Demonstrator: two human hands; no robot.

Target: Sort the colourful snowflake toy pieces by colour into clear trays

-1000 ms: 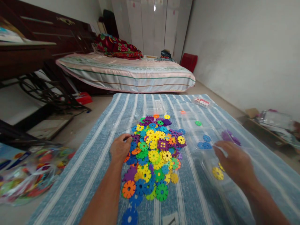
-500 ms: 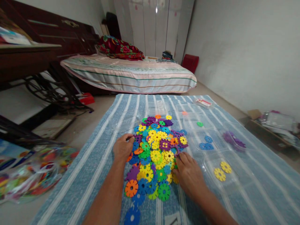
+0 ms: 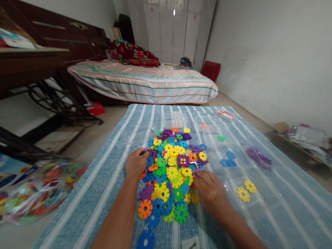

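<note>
A heap of flat plastic snowflake building discs (image 3: 172, 173) in yellow, green, blue and orange lies on a striped cloth, mixed with purple square lattice pieces (image 3: 183, 160). At the heap's left edge my left hand (image 3: 136, 164) is closed, thumb and finger together against a purple lattice piece (image 3: 152, 154); whether it grips that piece is hidden. My right hand (image 3: 211, 188) is at the right edge, its fingers closed on a purple plastic piece (image 3: 197, 171) that is mostly covered by them. An orange edge shows beside those fingers.
Clear plastic boxes stand right of the heap: one holds yellow discs (image 3: 243, 194), another blue discs (image 3: 228, 162), another a green disc (image 3: 221, 138). Purple pieces (image 3: 259, 155) fill a small tub. A bag of colourful pieces (image 3: 44, 193) lies on the left; a bed (image 3: 142, 83) is beyond.
My right hand has shifted slightly right and down, drawing a purple piece at the heap's edge. My left hand stays in place.
</note>
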